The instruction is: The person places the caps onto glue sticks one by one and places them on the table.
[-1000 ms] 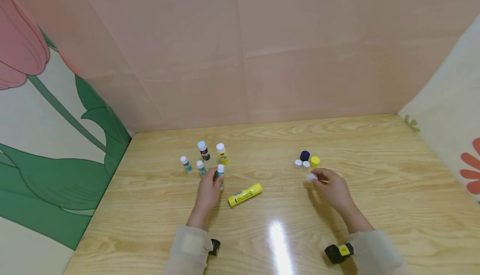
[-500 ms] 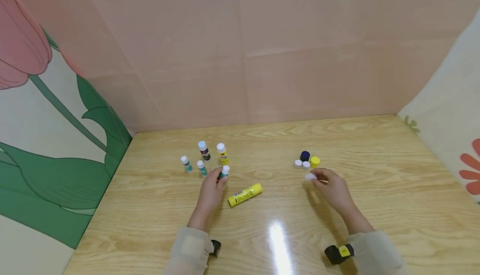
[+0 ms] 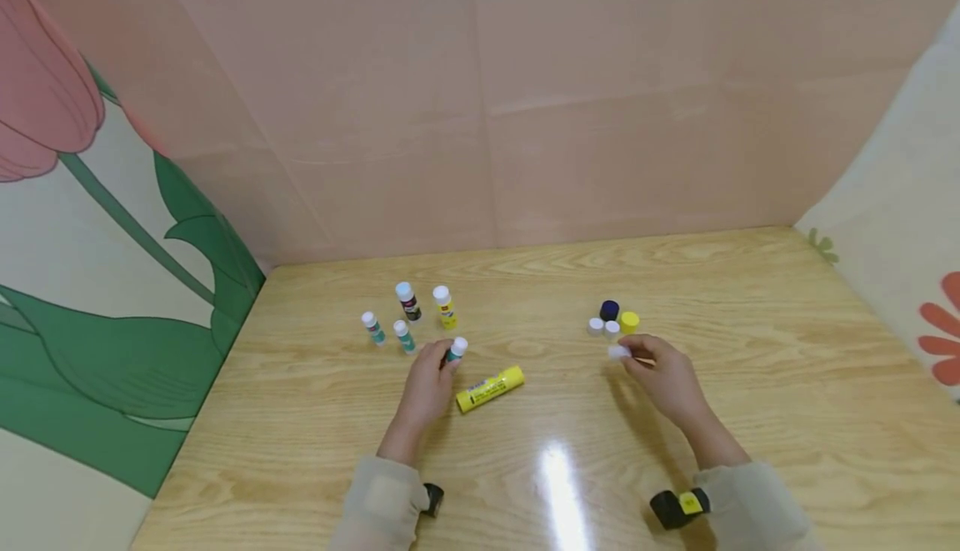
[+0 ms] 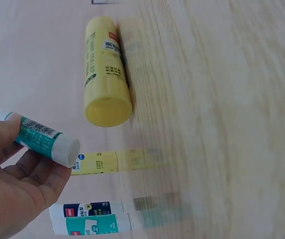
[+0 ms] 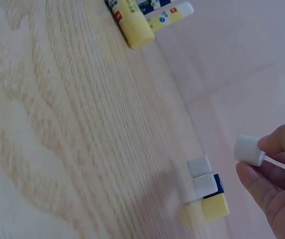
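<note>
We see a wide lane of bare table (image 3: pixel 551 309) between the left hand (image 3: pixel 427 380) and the right hand (image 3: pixel 667 376). Beside the left hand, a big yellow tube (image 3: pixel 490 389) lies across our near-left path, and four upright glue sticks (image 3: pixel 409 308) stand beyond. Four caps (image 3: pixel 612 329) block us just past the right hand; a pink sheet (image 3: pixel 480 117) closes the back.
</note>
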Available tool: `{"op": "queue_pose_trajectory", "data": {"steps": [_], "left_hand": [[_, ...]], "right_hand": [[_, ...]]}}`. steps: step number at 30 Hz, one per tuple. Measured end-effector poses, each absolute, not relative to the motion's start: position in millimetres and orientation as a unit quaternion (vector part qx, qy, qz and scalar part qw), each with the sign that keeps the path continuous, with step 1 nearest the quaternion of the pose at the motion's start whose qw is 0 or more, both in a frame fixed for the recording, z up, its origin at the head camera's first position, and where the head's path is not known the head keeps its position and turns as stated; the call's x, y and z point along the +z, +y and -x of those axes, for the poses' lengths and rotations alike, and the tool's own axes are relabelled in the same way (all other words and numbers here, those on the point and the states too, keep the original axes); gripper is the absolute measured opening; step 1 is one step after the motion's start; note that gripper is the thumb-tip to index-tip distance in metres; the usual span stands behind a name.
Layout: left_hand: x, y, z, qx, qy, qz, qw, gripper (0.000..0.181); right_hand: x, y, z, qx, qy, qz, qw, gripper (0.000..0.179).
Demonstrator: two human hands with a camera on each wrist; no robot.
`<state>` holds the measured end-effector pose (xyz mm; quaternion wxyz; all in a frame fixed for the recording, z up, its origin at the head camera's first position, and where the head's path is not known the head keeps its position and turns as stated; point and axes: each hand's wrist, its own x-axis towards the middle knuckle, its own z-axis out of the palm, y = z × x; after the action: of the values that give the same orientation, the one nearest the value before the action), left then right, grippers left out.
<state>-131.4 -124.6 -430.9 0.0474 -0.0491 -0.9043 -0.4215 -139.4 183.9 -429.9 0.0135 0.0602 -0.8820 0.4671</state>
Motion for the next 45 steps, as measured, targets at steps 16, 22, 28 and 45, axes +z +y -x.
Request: {"op": "queue_pose_trajectory", "data": {"steps": [16,22,28,45], "left_hand": [[-432.4,-120.2,126.6,-0.420,-0.905,0.056,0.035,0.027],[-434.1,-118.3,124.8,-0.425,-0.904,0.049,0.019,0.028],[-433.9,-116.5,123.4,-0.415,-0.907,0.060,0.027,0.029],[-432.3,-114.3,122.6,-0.447,-0.894,0.033,0.012,0.030]], "right_hand": [[-433.9,181.0,136.9,0.473,-0.878,-0.077,0.024,0.022],[-434.6,177.8,134.9,0.480,-0.872,-0.084,0.037,0.021],[-433.3,174.8,132.9,0.500,-0.860,-0.092,0.047,0.020],[-429.8,168.7,131.4,0.510,-0.853,-0.099,0.046,0.021]]}}
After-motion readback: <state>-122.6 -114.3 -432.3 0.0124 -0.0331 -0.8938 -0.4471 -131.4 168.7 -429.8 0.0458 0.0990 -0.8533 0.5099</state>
